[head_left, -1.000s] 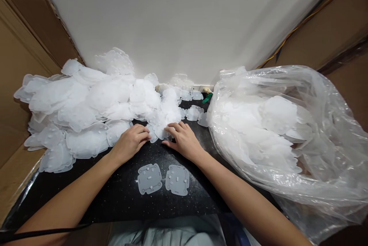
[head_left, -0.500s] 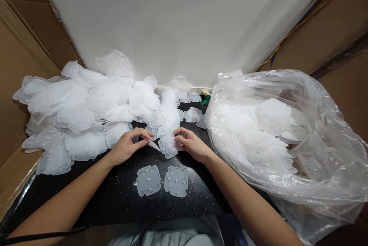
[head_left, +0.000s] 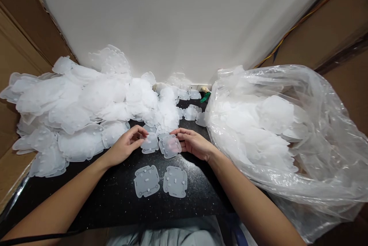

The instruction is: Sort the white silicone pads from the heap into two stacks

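Note:
My left hand (head_left: 125, 147) pinches the left edge of a thin translucent plastic plate (head_left: 150, 144), with a fingertip showing faintly through it. My right hand (head_left: 196, 144) holds a second plate (head_left: 169, 147) by its right side, fingers partly behind the sheet. Both plates are roughly square with notched corners and small raised bumps, held side by side, faces towards me. Nearer to me, two similar plates, a left one (head_left: 147, 181) and a right one (head_left: 175, 182), lie flat on the black speckled tabletop (head_left: 115, 200).
A large heap of the same plates (head_left: 77, 104) covers the left and back of the table. To the right, a clear plastic bag (head_left: 324, 142) lies open with many plates inside. Cardboard (head_left: 17, 19) flanks the white wall (head_left: 166, 19). A small green object (head_left: 205, 97) sits at the back.
The plate in my left hand has turned from edge-on to face-on, beside the other one. My right hand's fingers have straightened somewhat along its plate. The two nearer plates remain lying there.

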`<state>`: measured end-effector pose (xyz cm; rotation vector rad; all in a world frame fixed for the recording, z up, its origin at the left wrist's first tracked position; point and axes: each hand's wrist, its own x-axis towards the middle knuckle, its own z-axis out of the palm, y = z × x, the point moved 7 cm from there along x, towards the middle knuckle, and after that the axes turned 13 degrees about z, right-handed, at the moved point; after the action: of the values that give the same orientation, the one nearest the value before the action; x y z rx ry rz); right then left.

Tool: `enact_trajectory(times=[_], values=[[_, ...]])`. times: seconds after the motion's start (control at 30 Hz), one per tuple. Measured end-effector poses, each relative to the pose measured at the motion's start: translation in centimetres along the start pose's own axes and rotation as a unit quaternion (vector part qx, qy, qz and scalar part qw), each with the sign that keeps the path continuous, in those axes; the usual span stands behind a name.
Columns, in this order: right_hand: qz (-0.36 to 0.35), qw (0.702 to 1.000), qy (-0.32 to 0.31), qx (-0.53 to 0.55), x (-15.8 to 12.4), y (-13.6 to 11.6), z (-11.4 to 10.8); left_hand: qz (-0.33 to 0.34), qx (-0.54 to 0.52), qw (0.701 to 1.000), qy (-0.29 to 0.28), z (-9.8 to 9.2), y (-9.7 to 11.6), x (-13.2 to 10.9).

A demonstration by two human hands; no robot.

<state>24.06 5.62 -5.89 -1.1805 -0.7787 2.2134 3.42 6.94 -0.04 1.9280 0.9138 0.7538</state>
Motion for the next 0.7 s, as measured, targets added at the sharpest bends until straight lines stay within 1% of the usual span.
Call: enact_trajectory(times=[0.13,0.23,0.37,0.47,0.6,0.7], values=[[-0.002,1.0,-0.004,-0.005,-0.2,-0.1,0.1,-0.025,-0.026,0.999,0.033,0.0,-0.6,-0.1],[-0.001,1.0,-0.004,-0.008,-0.2,0.0,0.1,-0.062,-0.064,0.995,0.04,0.1,-1.3,-0.2],[0.001,1.0,-0.002,-0.006,-0.3,0.0,0.0,-0.084,-0.078,0.992,0.059,-0.2,-1.8,-0.1],[0.0,1.0,-0.002,-0.005,-0.4,-0.1,0.1,-0.101,-0.085,0.989,0.062,-0.3,-1.9,-0.2],[0.0,1.0,0.0,-0.014,-0.5,0.0,0.2,-0.112,-0.091,0.987,0.073,-0.4,-1.9,-0.3],[-0.008,0.999,0.015,-0.035,-0.6,0.0,0.0,-0.108,-0.097,0.986,0.079,-0.5,-1.9,-0.3]])
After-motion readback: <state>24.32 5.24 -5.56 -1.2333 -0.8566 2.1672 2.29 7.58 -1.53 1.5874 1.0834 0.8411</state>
